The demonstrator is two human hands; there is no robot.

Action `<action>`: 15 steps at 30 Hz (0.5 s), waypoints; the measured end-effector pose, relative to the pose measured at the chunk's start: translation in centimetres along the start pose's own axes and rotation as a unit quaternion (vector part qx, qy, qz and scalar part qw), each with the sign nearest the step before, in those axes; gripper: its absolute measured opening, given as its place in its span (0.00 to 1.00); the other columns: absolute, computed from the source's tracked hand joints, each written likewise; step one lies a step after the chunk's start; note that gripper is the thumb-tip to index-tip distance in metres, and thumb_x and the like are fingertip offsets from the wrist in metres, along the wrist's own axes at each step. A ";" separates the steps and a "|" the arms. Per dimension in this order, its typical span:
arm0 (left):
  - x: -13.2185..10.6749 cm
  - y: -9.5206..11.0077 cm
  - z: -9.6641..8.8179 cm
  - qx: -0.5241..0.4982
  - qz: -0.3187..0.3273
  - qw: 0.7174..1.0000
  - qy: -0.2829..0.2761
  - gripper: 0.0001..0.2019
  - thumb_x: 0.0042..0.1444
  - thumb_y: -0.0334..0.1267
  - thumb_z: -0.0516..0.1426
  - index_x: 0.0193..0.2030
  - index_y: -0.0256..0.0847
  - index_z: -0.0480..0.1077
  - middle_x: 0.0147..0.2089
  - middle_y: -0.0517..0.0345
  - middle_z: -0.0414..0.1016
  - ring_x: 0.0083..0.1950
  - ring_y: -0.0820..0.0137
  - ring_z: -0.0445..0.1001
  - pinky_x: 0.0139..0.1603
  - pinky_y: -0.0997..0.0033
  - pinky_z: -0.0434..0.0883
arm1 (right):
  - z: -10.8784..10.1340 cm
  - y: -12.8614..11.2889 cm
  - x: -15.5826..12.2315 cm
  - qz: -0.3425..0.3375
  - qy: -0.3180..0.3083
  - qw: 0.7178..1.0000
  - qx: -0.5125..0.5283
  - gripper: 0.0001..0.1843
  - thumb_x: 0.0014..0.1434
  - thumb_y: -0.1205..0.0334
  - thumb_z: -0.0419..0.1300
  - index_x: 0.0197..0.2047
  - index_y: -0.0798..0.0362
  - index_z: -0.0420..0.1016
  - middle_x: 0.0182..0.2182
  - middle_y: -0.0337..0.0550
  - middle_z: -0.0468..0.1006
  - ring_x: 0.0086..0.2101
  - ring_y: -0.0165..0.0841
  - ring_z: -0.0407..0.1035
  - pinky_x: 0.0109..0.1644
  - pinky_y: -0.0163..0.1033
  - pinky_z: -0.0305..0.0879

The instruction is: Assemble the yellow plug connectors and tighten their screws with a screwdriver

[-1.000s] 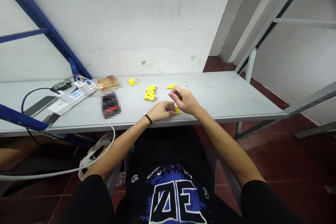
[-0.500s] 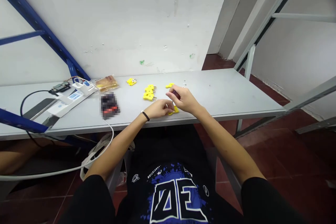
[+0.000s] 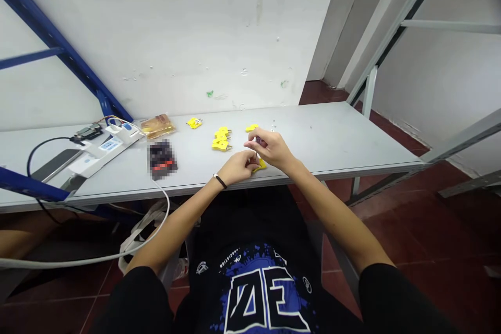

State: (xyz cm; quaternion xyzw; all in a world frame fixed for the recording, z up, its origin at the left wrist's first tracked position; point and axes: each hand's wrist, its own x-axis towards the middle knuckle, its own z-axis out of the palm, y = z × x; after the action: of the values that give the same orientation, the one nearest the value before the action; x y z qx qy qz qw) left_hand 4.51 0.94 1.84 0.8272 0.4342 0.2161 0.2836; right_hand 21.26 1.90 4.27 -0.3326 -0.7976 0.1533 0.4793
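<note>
My right hand (image 3: 274, 149) grips the handle of a small screwdriver (image 3: 257, 155), its thin shaft pointing down at a yellow two-pin plug (image 3: 261, 166) near the table's front edge. My left hand (image 3: 238, 166) is closed on that plug from the left, its fingertips by the screwdriver's tip. The fingers hide most of this plug. To the left, several similar yellow plugs (image 3: 222, 144) lie in a close column with pins to the right. Another yellow piece (image 3: 251, 128) lies just beyond my right hand, and one more yellow plug (image 3: 194, 123) sits farther back left.
On the left of the grey table (image 3: 352, 141) are a white power strip (image 3: 97, 154), a dark phone-like slab (image 3: 55, 164), a plastic bag with brownish contents (image 3: 158, 126) and a blurred-out dark object (image 3: 162, 159). A white cable (image 3: 166, 209) hangs over the front edge.
My right hand has shifted its fingers on the screwdriver handle, and the shaft stands more upright. The left hand stays on the plug. The view has moved slightly.
</note>
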 end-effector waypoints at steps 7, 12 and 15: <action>0.0 0.3 0.1 0.025 -0.014 1.000 -0.003 0.03 0.58 0.32 0.57 0.35 0.41 0.71 0.32 0.58 0.76 0.34 0.64 0.75 0.39 0.65 0.70 | -0.7 -0.5 -0.1 -0.035 -0.005 0.999 0.019 0.24 0.74 0.46 0.41 0.38 0.51 0.69 0.35 0.45 0.73 0.33 0.35 0.66 0.41 0.43 0.63; 0.3 0.6 0.0 0.041 -0.023 0.999 -0.012 0.03 0.57 0.32 0.57 0.35 0.41 0.72 0.32 0.56 0.78 0.35 0.62 0.76 0.39 0.65 0.71 | -1.2 -0.7 -0.1 -0.031 -0.016 0.999 0.035 0.20 0.74 0.49 0.45 0.40 0.51 0.72 0.36 0.45 0.74 0.32 0.35 0.66 0.40 0.43 0.64; 0.5 0.7 0.0 0.055 -0.029 0.998 -0.021 0.03 0.55 0.31 0.58 0.35 0.42 0.73 0.32 0.57 0.78 0.36 0.61 0.77 0.39 0.65 0.71 | -1.1 -0.7 -0.1 -0.028 -0.027 0.999 0.037 0.19 0.74 0.50 0.45 0.40 0.50 0.71 0.37 0.45 0.75 0.33 0.35 0.67 0.41 0.43 0.65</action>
State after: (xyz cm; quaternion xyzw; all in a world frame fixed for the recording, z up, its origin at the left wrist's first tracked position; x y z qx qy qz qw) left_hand 5.16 1.01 2.40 0.8329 0.4631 0.1663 0.2531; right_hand 21.98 1.23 5.18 -0.2877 -0.8129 0.1784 0.4739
